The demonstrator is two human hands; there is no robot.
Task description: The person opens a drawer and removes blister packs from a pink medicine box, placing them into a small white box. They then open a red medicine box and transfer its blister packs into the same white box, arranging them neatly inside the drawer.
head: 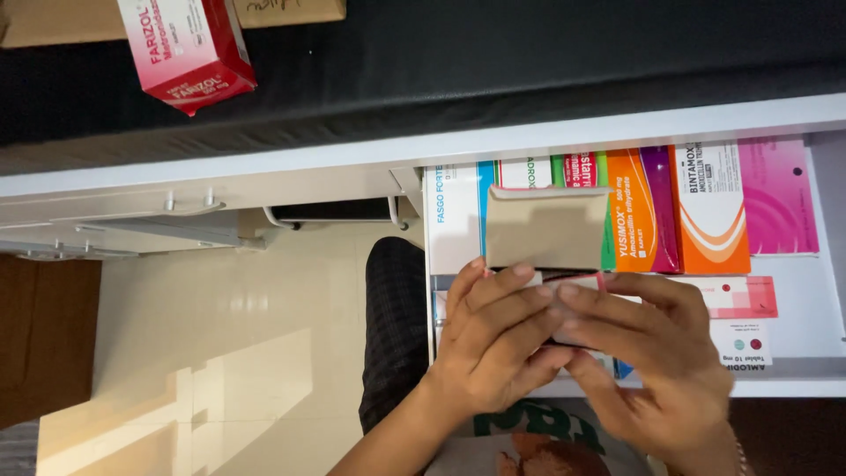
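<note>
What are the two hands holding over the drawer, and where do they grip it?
Both hands, left hand and right hand, hold a small carton by its lower body; its open tan flap stands up.

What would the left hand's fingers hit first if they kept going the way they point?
The left hand points right and slightly up, so it would probably meet the right hand fingertips on the open-flapped box.

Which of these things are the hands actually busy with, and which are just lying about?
In hand:
left hand
right hand
small box with raised flap
open drawer

Lying about:
red and white box on the dark countertop
orange box
pink box
</note>
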